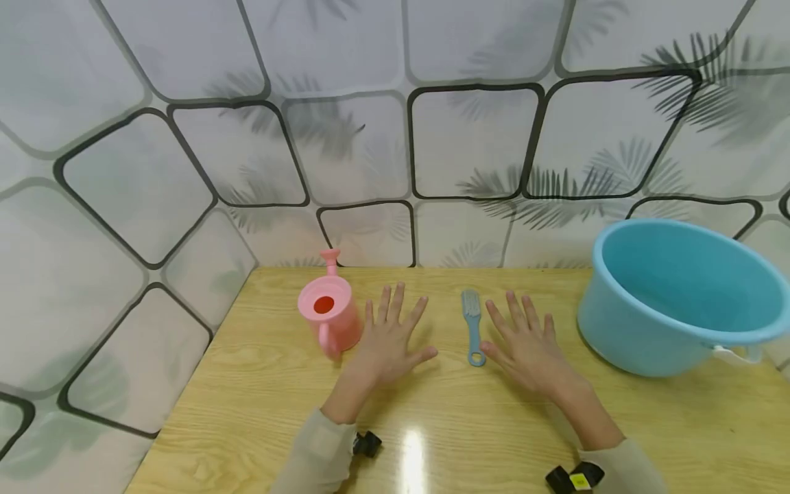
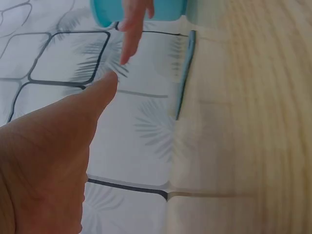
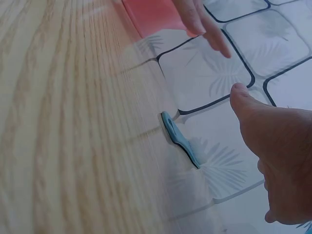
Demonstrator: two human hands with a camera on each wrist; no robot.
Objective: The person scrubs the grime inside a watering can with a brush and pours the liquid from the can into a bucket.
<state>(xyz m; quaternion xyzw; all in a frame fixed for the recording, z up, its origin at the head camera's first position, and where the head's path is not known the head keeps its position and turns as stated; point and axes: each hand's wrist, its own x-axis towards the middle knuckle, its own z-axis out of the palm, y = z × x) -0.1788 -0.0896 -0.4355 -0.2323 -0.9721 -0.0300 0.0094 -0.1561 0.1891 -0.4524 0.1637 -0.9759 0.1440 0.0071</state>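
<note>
My left hand (image 1: 389,350) is held with its fingers straight and spread, nothing in its grasp. Just left of it stands a pink watering can (image 1: 347,322) with a round opening, its spout pointing to the wall. A small blue brush (image 1: 472,322) lies between the two hands, its pale head toward the wall and its holed handle toward me. To the brush's right my right hand (image 1: 532,350) is also spread and holds nothing; its thumb is near the handle. In the right wrist view, the brush (image 3: 179,139) lies flat on the table, apart from the right hand (image 3: 280,146).
A large light-blue bucket (image 1: 648,336) with a white handle fitting stands at the right of the wooden table (image 1: 247,425). Behind and to the left rise walls with a stone-and-leaf pattern (image 1: 469,144). Dark wrist cameras (image 1: 367,444) sit on both sleeves.
</note>
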